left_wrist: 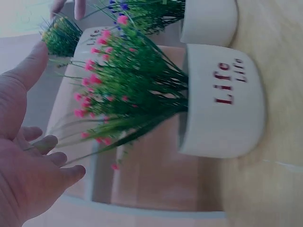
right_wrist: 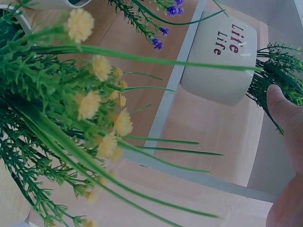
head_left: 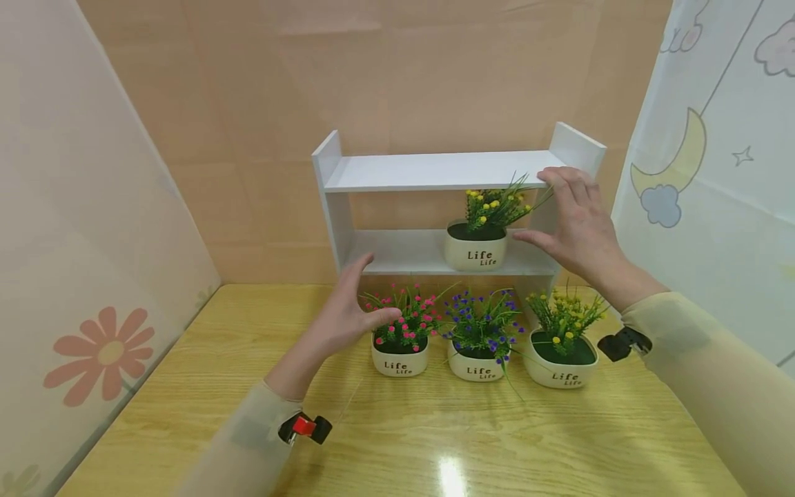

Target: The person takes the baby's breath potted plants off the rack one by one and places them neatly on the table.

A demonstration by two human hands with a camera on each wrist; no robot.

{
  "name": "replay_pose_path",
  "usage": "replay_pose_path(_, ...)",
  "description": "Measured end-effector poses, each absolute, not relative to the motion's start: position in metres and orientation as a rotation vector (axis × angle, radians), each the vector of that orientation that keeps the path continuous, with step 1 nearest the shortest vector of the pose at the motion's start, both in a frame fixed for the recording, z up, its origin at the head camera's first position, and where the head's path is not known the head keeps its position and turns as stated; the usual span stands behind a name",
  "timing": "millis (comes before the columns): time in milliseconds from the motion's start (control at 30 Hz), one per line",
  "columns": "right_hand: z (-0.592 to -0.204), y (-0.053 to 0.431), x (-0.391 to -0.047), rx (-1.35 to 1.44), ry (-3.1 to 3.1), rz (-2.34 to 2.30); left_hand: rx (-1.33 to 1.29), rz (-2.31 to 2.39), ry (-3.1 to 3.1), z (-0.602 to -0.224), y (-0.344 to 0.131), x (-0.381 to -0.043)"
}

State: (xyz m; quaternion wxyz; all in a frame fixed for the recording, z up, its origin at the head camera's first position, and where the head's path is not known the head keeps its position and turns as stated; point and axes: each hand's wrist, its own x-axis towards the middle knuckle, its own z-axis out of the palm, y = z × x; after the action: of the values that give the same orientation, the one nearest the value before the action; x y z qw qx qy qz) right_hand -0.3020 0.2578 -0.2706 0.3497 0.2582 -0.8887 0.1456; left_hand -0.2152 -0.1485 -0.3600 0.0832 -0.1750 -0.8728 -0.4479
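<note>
My right hand [head_left: 584, 228] is at the shelf's right end, its spread fingers overlapping the upper board's front edge. Its thumb points toward a cream pot of yellow flowers [head_left: 475, 252] on the lower board, with a gap to the pot in the head view. In the right wrist view, the thumb [right_wrist: 279, 106] overlaps the leaves of that potted plant [right_wrist: 220, 59]. My left hand [head_left: 341, 314], thumb and fingers apart and nothing gripped, hovers left of a pot of pink flowers [head_left: 400, 361]. Long leaf tips of the pink-flowered plant [left_wrist: 222, 106] reach its fingers in the left wrist view.
The white two-tier shelf [head_left: 435, 171] stands at the back of the wooden table [head_left: 348, 449]. A pot of purple flowers [head_left: 477, 367] and another of yellow flowers [head_left: 562, 369] stand in front of it. Patterned cloths hang at both sides.
</note>
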Motion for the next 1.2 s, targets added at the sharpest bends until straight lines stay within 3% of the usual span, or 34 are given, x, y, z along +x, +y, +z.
replay_pose_path(567,-0.271,0.258,-0.301,0.661,-2.308,0.389,-0.615,-1.058,-2.695,-0.313,-0.101,-0.240)
replay_pose_path(1200,-0.271,0.258,-0.299,0.664,-2.310,0.406,-0.595,-1.172,-2.729,-0.304,-0.055,-0.286)
